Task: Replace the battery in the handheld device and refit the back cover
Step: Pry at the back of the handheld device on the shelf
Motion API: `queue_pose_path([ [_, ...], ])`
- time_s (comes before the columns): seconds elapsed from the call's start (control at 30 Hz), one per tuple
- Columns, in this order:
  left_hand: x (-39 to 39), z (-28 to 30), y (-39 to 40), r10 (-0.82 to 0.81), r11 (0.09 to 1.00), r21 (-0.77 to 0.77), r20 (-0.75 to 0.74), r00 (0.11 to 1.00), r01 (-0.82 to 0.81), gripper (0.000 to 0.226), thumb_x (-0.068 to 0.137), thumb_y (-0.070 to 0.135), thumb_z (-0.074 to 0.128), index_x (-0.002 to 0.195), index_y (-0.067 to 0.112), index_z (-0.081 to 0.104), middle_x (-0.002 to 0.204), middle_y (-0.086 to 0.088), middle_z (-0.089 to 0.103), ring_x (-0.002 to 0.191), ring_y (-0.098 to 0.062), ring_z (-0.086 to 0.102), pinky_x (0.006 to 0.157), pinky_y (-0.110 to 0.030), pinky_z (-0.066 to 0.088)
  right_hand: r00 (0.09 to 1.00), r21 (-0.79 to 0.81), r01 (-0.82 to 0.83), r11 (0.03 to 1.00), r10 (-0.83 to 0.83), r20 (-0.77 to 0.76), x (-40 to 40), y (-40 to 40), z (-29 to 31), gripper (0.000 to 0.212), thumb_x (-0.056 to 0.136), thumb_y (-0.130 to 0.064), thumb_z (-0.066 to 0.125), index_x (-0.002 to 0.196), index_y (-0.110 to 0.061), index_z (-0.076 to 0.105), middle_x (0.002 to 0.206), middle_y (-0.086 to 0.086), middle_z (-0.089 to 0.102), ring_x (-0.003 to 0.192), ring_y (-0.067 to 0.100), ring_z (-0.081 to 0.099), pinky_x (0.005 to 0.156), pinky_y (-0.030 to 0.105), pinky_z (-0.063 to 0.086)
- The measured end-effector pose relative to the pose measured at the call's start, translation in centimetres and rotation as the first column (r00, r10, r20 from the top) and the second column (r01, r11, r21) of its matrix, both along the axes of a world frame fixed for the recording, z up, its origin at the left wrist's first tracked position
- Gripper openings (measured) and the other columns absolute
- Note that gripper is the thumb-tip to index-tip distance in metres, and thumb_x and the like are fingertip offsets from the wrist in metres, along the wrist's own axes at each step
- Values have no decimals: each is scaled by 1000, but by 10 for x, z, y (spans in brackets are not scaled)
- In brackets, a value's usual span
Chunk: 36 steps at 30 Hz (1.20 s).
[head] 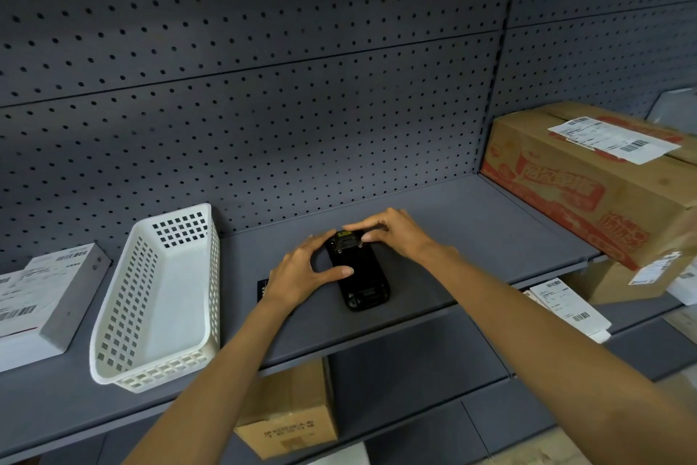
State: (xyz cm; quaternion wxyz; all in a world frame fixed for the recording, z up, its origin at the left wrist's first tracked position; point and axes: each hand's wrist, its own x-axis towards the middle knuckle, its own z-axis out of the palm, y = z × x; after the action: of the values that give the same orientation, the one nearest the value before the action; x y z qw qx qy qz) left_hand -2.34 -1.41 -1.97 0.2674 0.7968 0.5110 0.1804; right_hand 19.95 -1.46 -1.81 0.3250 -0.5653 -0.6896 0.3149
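A black handheld device (362, 285) lies back side up on the grey shelf (471, 238), its far end showing a yellow-labelled scanner window. My left hand (301, 276) rests on its left side with the thumb pressed on the back cover. My right hand (396, 234) grips the far top end with fingertips and thumb. A small flat black object (261, 289) lies on the shelf just left of my left wrist, mostly hidden; I cannot tell what it is.
An empty white plastic basket (158, 298) stands to the left, beside a white labelled box (41, 298). A large printed cardboard carton (596, 185) fills the right of the shelf. Smaller cardboard boxes (290, 411) and labelled parcels (569, 306) sit on the lower shelf. A pegboard wall (264, 106) stands behind.
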Motion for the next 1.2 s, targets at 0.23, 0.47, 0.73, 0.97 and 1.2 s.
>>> queue_pose_path([
  [0.23, 1, 1, -1, -10, 1000, 19, 7, 1000, 10, 80, 75, 58, 71, 145, 40, 36, 151, 13, 42, 138, -18, 41, 99, -39, 43, 999, -26, -33, 999, 34, 15, 3, 0, 0, 41, 90, 0, 63, 125, -21, 68, 129, 6, 66, 126, 13, 56, 93, -1, 39],
  [0.47, -1, 0, 1, -9, 1000, 14, -2, 1000, 9, 83, 74, 62, 69, 146, 41, 35, 152, 11, 41, 139, -20, 41, 101, -41, 43, 1000, -19, -3, 1000, 3, -16, -1, 1, 0, 39, 90, 2, 64, 122, -18, 70, 125, 5, 69, 121, 13, 60, 102, 16, 45],
  [0.73, 1, 2, -1, -15, 999, 31, 7, 1000, 14, 80, 76, 57, 70, 146, 39, 36, 151, 13, 43, 138, -18, 41, 98, -38, 43, 1000, -59, -18, 998, 17, -12, 1, -1, -1, 43, 90, 2, 63, 126, -20, 67, 130, 5, 66, 127, 14, 56, 105, 18, 43],
  [0.97, -2, -5, 3, -14, 1000, 4, -5, 1000, 14, 86, 70, 68, 67, 145, 44, 34, 154, 11, 39, 140, -19, 40, 102, -44, 44, 1000, -41, -9, 999, 8, -22, -1, -1, -2, 42, 90, 2, 62, 126, -19, 67, 130, 7, 66, 127, 16, 56, 109, 25, 42],
  [1.2, -1, -6, 4, -17, 1000, 23, 4, 1000, 17, 85, 71, 66, 68, 146, 41, 36, 151, 14, 42, 138, -18, 42, 100, -41, 45, 1000, -21, 9, 1000, -9, 4, -4, -2, -2, 41, 91, 2, 62, 126, -18, 67, 130, 5, 66, 126, 15, 57, 108, 25, 42],
])
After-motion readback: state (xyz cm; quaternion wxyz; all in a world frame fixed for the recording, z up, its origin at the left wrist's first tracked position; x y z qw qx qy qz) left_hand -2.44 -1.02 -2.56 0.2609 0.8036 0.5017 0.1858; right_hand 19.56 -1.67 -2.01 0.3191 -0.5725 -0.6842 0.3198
